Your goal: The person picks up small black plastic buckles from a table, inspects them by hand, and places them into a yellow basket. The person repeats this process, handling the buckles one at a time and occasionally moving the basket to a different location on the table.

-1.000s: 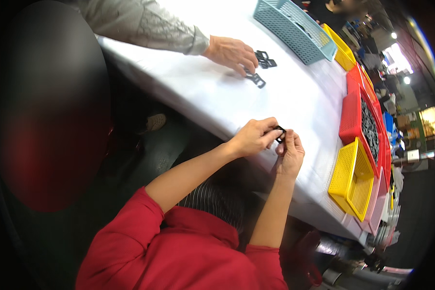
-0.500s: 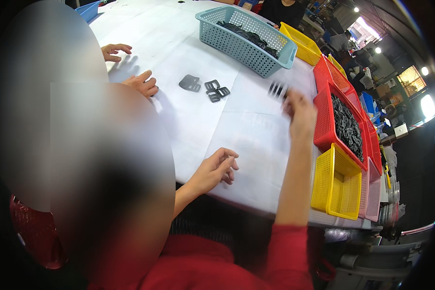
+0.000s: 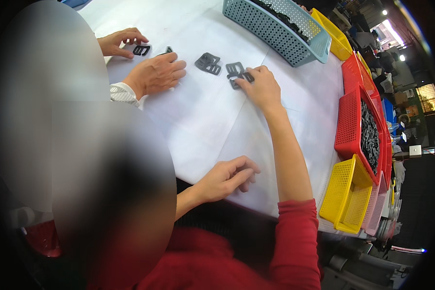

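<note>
Several black plastic slide buckles (image 3: 234,68) lie in a small cluster on the white table. At this cluster's right side my right hand (image 3: 265,92) pinches one black slide buckle between thumb and fingers, partly hidden by them. My left hand (image 3: 224,179) rests near the table's front edge, fingers loosely bent and apart, with nothing seen in it. A second small pile of black buckles (image 3: 208,63) lies just left of the cluster.
A co-worker's two hands (image 3: 154,72) work at the left, beside a black buckle (image 3: 141,50). A blue-grey basket (image 3: 275,34) of black pieces stands at the back. Along the right edge are a red basket (image 3: 348,121) of black parts and yellow baskets (image 3: 337,193).
My right hand has moved left with its buckle, from the table's right side to the buckle cluster. The co-worker's hands have shifted, and buckles now show by them. The view has turned slightly.
</note>
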### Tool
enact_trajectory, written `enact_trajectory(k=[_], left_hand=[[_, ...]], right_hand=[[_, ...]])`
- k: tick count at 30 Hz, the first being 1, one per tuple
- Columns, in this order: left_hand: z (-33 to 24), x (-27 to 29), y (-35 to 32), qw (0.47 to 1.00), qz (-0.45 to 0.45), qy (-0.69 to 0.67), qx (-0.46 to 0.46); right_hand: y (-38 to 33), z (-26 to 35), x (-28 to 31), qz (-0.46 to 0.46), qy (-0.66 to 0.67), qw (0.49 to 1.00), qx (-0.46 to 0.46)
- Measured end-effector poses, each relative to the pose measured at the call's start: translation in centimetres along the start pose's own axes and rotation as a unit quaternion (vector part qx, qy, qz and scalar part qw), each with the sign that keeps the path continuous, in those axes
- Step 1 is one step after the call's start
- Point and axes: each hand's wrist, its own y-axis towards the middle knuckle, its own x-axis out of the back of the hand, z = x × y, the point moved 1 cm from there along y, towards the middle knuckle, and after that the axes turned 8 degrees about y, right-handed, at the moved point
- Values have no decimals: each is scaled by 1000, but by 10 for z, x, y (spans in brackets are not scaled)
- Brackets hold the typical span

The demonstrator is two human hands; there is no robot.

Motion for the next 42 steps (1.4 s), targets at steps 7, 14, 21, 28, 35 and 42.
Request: enact_trajectory(k=[7, 14, 21, 28, 35, 42], left_hand=[[-7, 3, -3, 987, -122, 99, -43], [-18, 10, 5, 987, -159, 4, -20], [-14, 9, 2, 994, -25, -72, 79], [-13, 5, 4, 996, -24, 8, 81], [-13, -2, 1, 996, -49, 33, 65], [-11, 3, 4, 997, -23, 33, 69]], right_hand=[[-66, 16, 51, -28, 243, 963, -109], [-176, 61, 86, -53, 555, 758, -340], [-210, 67, 96, -61, 628, 665, -400], [-207, 63, 87, -61, 597, 693, -399], [-215, 61, 78, -96, 626, 660, -405], [-220, 61, 79, -89, 627, 674, -381]])
